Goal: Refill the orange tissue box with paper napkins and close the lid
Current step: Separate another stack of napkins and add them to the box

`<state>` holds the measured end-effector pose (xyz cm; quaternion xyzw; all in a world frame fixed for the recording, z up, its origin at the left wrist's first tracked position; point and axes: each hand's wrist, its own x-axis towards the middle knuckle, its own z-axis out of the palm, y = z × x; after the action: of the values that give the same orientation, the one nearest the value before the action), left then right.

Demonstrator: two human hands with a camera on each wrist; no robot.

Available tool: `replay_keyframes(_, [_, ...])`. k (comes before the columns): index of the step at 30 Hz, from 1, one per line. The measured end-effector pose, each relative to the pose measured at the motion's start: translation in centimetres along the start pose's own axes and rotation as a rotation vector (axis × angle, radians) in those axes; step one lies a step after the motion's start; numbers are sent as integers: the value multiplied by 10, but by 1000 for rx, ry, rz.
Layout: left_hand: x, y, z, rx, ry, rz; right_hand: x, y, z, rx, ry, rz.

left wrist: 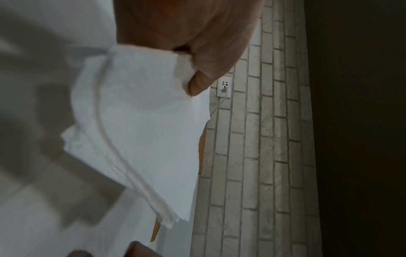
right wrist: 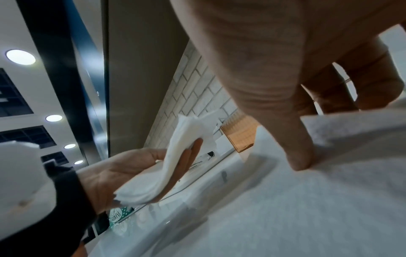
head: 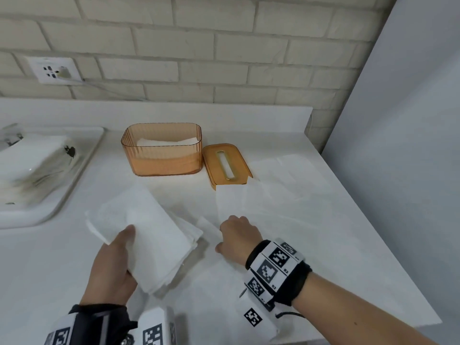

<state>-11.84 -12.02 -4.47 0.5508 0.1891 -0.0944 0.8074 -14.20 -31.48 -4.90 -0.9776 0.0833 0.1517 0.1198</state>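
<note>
The orange tissue box (head: 161, 155) stands open at the back of the counter with a low layer of white napkins (head: 165, 141) inside. Its orange lid (head: 225, 164) lies flat on the counter just right of it. My left hand (head: 114, 257) grips a thick stack of napkins (head: 151, 232), thumb on top, lifted just above the counter in front of the box. The same stack (left wrist: 142, 130) fills the left wrist view under my thumb (left wrist: 208, 69). My right hand (head: 236, 236) rests on the counter, fingers curled, pinching a loose napkin (right wrist: 318, 173).
More loose napkins (head: 286, 192) are spread over the counter right of the lid. A white sink (head: 37, 175) sits at the left. Clear printed packaging (right wrist: 197, 167) lies under the left hand. The counter ends at the right edge (head: 388, 245). A wall socket (head: 54, 70) is behind.
</note>
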Motion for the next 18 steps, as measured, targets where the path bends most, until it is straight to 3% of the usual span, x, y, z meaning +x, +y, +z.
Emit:
replay_keyframes(4, [4,3,-9,17,-3,-15,3,-7,-5,79,9,-18])
replay_keyframes(12, [24,15,-7,30,-90,-32,-13,19,-87,891,373,-18])
replay_keyframes(15, [28,16,5,61,-156,-61,-33,59,-101,1038,448,79])
replay_keyframes(18, [28,9,27,97,-257,-93,-61,100,-98,984,457,228])
